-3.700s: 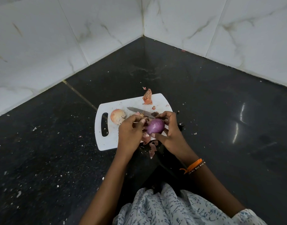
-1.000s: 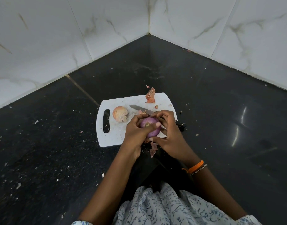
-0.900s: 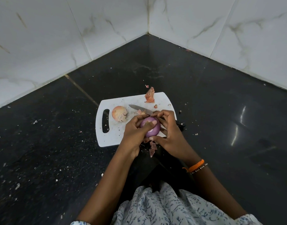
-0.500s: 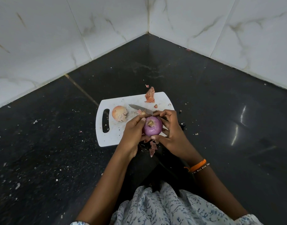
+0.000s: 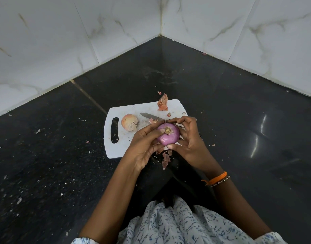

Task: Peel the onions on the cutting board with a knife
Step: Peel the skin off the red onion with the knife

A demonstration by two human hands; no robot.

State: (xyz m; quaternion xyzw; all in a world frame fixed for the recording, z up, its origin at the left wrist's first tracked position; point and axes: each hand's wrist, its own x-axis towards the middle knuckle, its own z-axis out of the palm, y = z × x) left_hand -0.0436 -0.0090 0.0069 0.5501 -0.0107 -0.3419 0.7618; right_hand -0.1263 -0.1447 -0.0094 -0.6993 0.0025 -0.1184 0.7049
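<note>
A person seated on a dark speckled stone floor (image 5: 45,164) holds a purple onion (image 5: 168,134) in both hands above the near edge of a white plastic cutting board (image 5: 119,143), its glossy skin bared and its dry, tufted root end turned up toward the camera. The left hand (image 5: 144,147) cups the bulb from the side, thumb pressed near the root, while the right hand (image 5: 190,140) curls its fingers over the top and props it from beneath with the thumb; both hands are closed around the onion. Half a second ago the bulb sat much the same way; a second ago the left thumb lay across its smooth flank and the root was hidden. A second onion (image 5: 129,122), pale and papery, rests on the board beside the slotted handle hole. The steel knife (image 5: 149,116) lies flat behind it, its handle hidden behind the hands. Brittle orange-pink peelings (image 5: 162,103) sit at the board's far edge, with more scraps (image 5: 166,159) fallen below the hands. White marble-veined tiles (image 5: 81,41) line the corner walls.
</note>
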